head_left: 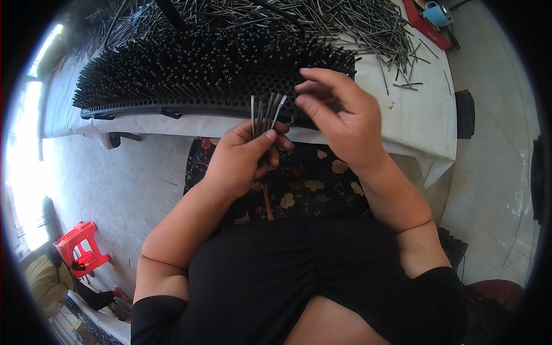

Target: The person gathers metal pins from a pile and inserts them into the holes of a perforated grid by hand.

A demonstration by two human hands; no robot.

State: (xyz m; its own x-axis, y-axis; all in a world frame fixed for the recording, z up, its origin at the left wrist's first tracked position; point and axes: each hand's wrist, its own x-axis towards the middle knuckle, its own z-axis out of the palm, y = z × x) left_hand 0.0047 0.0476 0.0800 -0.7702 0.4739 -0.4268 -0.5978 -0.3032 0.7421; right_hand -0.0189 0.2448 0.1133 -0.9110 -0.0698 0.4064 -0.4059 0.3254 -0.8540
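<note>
My left hand (237, 154) is closed around a small fan of thin dark rods (264, 109), their upper ends standing out above the thumb and some of them pale at the tip. To its right, my right hand (352, 115) hovers at the front edge of a long black perforated rack (267, 82). Its thumb and forefinger are apart, and I see nothing between them; the other fingers are partly hidden. Many similar upright rods (167, 69) fill the rack's holes on the left and along the back, while bare holes show near my right hand.
A big loose heap of rods (351, 23) lies behind the rack on the white-covered table (411, 123), with strays at right. A light-blue mug (437, 14) stands by a red box (428, 29) at the far right. A red stool (82, 247) is on the floor at left.
</note>
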